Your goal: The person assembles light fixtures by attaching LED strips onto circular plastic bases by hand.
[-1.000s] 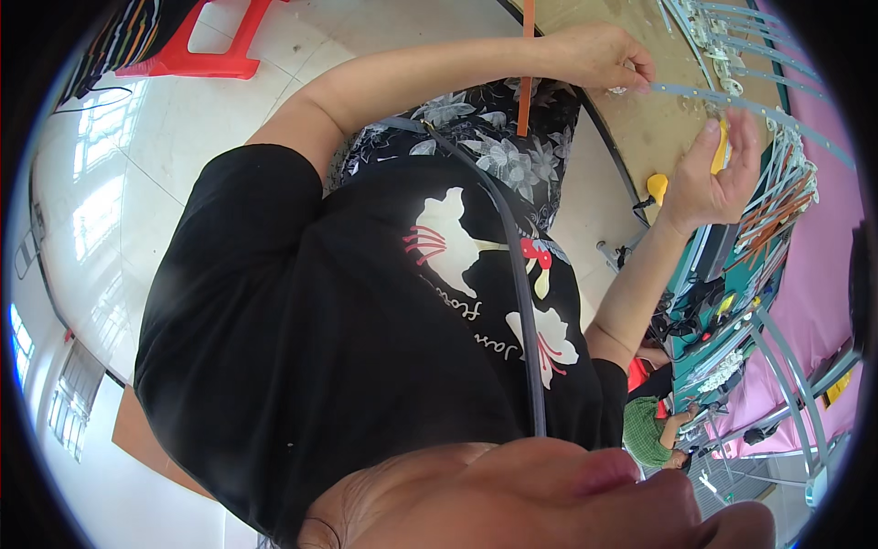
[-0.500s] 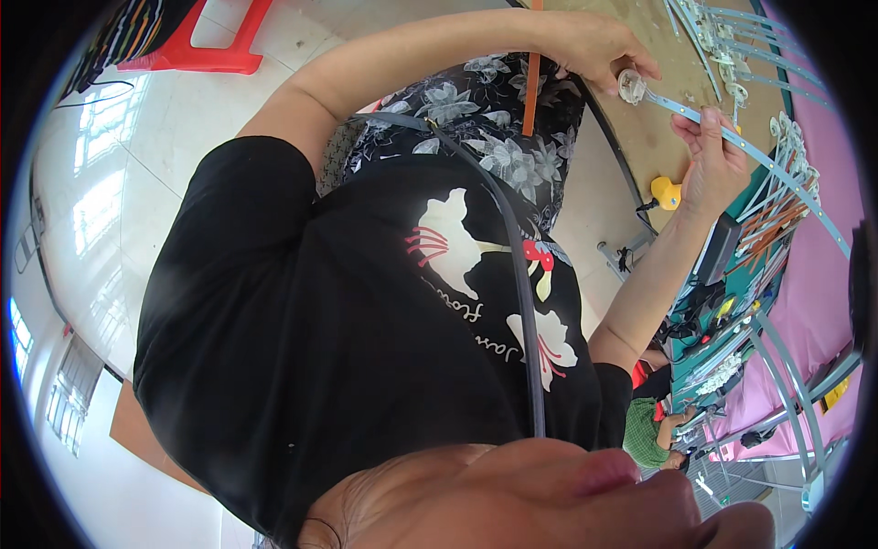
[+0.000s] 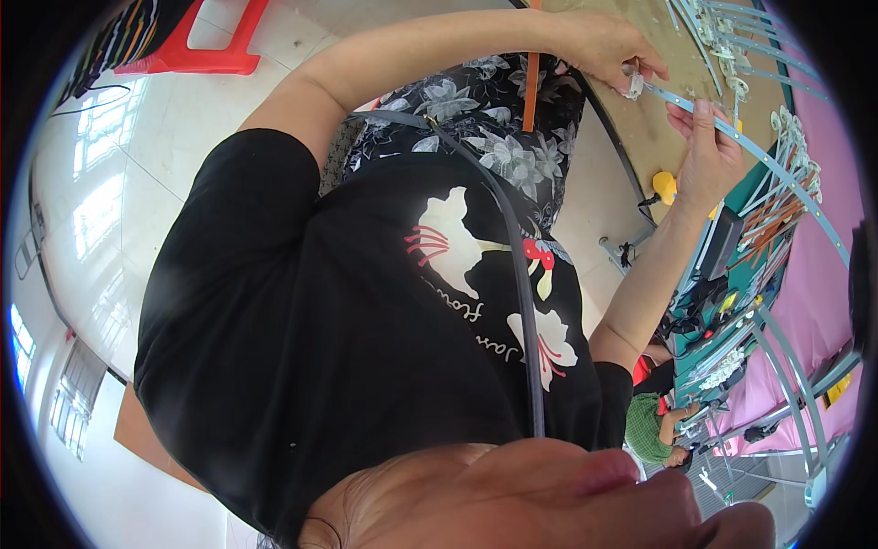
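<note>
Pale floor tiles and a worn wooden workbench frame a person in a black printed shirt bent over assembly work. At the bench's near edge, the left hand is closed in a pinch on a small clear plastic fitting, pressing it against the end of a long, thin, light-blue metal strip. The right hand holds that strip just behind the fitting, fingers curled round its narrow width. The strip sweeps away from the bench toward a pink cloth, bowing as it goes, which suggests it is light and springy rather than rigid; its edges look thin, so a hold on the flat faces close to the fitting appears steadiest. The fitting looks small, hard and slippery, best gripped by fingertips. More strips with white fittings lie farther along the bench, and a yellow object sits below its edge. A red stool stands well away from the bench.
</note>
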`<state>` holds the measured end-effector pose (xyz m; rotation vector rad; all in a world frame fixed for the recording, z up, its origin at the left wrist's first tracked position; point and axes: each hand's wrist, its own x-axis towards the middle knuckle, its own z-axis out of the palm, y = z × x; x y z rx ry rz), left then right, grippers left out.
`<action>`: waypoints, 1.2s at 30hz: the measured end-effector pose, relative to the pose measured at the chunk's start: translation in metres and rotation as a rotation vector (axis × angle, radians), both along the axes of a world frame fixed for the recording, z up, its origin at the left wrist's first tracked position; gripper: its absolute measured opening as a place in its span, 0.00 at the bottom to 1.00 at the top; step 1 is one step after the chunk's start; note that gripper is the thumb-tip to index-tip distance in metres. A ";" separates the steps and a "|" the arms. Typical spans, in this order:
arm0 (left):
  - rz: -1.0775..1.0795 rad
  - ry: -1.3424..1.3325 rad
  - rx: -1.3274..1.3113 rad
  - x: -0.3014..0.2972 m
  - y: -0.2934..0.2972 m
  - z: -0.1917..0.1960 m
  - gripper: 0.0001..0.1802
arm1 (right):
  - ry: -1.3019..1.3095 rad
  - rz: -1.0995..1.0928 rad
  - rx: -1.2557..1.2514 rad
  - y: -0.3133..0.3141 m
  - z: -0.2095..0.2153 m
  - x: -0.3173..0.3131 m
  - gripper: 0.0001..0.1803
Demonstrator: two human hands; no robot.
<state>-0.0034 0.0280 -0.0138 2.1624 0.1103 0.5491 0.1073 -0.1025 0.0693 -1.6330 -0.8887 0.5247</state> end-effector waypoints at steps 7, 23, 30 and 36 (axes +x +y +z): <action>0.076 0.042 0.032 -0.002 -0.009 0.003 0.24 | -0.066 0.011 -0.088 -0.003 -0.003 -0.007 0.11; -0.061 0.032 -0.144 -0.015 -0.002 0.022 0.13 | 0.010 0.082 -0.108 -0.007 -0.004 0.009 0.10; -0.004 -0.118 -0.105 -0.013 -0.004 0.016 0.10 | 0.027 0.083 -0.122 -0.007 -0.005 0.010 0.10; 0.070 -0.055 -0.063 -0.014 -0.007 0.019 0.09 | 0.020 0.076 -0.143 -0.009 -0.006 0.011 0.10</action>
